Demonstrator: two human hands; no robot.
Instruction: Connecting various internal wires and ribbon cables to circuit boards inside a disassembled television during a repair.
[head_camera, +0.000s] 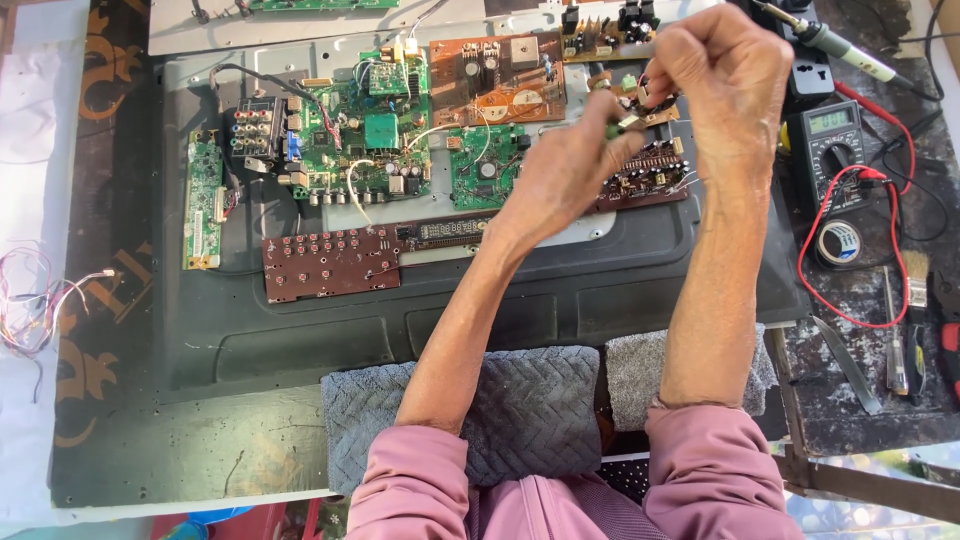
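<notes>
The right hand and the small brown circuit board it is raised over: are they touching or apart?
Touching. The head view shows the right hand with its fingertips pinched on the small brown circuit board.

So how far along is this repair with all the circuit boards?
Already done: the back panel lies open with several circuit boards spread across it. In hand: the right hand holds a small board up, and the left hand pinches a small green part against it. The soldering iron and meter lie aside, unused.

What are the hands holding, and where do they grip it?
The left hand pinches a small green-tipped part by its end; the right hand grips a small brown circuit board by its edge.
</notes>
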